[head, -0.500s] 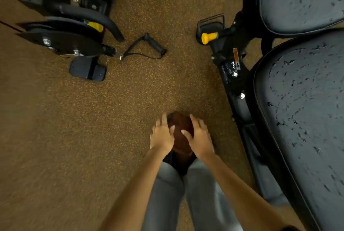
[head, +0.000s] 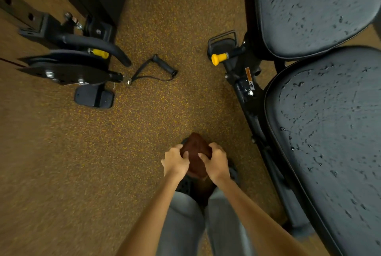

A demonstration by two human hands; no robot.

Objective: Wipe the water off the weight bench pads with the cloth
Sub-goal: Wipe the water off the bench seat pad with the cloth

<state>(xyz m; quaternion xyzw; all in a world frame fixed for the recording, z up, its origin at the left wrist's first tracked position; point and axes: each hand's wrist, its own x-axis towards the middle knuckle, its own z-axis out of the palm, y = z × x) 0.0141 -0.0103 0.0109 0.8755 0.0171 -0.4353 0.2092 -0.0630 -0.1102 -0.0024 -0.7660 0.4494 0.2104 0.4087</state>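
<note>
1. Both hands are on the cloth (head: 195, 152): left hand (head: 176, 162) and right hand (head: 216, 163) each have fingers curled around an edge of the brown, bunched-up fabric, thumbs pressing on top.
2. Cloth sits between the two hands, held out above the speckled floor (head: 144, 132) in front of the person's grey-trousered legs (head: 185, 224).
3. Off to the right of the right hand, well apart, are the two dark bench pads (head: 329, 132), both dotted with water droplets.
4. Beyond the hands, a yellow knob (head: 219, 57) sticks out of the bench frame.
5. Further out to the left, a cable handle (head: 165, 66) lies on the floor near a black machine (head: 68, 70).
</note>
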